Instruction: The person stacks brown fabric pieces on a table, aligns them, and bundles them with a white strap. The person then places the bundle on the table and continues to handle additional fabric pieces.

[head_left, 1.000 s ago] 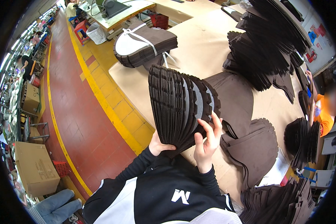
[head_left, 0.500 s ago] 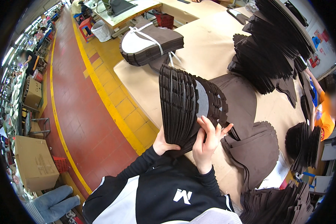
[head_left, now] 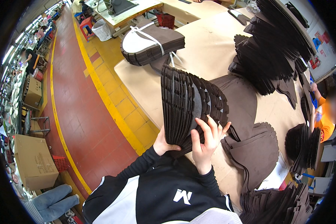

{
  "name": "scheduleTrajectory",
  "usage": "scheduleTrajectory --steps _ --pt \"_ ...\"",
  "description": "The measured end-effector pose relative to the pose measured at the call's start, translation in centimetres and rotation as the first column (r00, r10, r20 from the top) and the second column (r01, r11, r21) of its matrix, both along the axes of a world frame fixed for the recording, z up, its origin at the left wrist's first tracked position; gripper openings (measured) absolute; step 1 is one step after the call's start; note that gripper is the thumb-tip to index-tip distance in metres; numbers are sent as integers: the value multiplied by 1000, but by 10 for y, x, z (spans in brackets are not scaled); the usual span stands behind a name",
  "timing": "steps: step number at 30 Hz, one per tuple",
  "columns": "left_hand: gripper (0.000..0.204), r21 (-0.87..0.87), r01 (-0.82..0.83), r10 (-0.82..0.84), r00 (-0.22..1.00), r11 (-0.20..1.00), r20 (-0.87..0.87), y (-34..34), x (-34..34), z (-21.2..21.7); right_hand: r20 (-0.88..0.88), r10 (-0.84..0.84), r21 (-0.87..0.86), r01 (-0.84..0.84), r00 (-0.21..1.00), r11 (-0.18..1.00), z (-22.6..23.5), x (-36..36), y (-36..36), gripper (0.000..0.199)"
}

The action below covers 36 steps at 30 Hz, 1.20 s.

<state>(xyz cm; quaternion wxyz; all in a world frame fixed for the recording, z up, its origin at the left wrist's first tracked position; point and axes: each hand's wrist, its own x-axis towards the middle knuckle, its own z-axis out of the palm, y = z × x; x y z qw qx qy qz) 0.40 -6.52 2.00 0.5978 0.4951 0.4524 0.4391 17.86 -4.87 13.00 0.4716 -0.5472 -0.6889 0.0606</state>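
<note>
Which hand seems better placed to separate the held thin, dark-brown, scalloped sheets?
Probably the right hand, open at the fanned side of the sheets; the left hand clasps their narrow lower end.

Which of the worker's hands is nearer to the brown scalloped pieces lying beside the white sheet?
The right hand. It is just left of the brown scalloped pieces, against the fanned stack; the left hand is farther left, holding the stack's lower left side.

White lettermark [head_left: 182, 196] on black top [head_left: 156, 198]; dark capitals [head_left: 32, 89] on farther carton [head_left: 33, 98]; fine print [head_left: 46, 169] on nearer carton [head_left: 31, 156], unreadable.
</note>
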Motion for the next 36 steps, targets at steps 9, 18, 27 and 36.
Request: scheduleTrajectory --steps 9,18,27,36 --pt "123 -22 -11 14 994 1000 105 -1 2 -3 -51 -21 19 22 998 1000 -3 -3 -1 24" --pt "129 40 -4 5 999 999 -47 3 1 -3 -27 -42 22 43 999 999 6 -8 -2 24" --pt "135 -5 -47 47 993 999 105 1 6 -4 -23 -93 76 94 995 993 0 -10 1 25" --pt "140 152 -74 70 997 986 27 6 7 -25 38 -74 3 74 997 997 7 -15 -3 46"
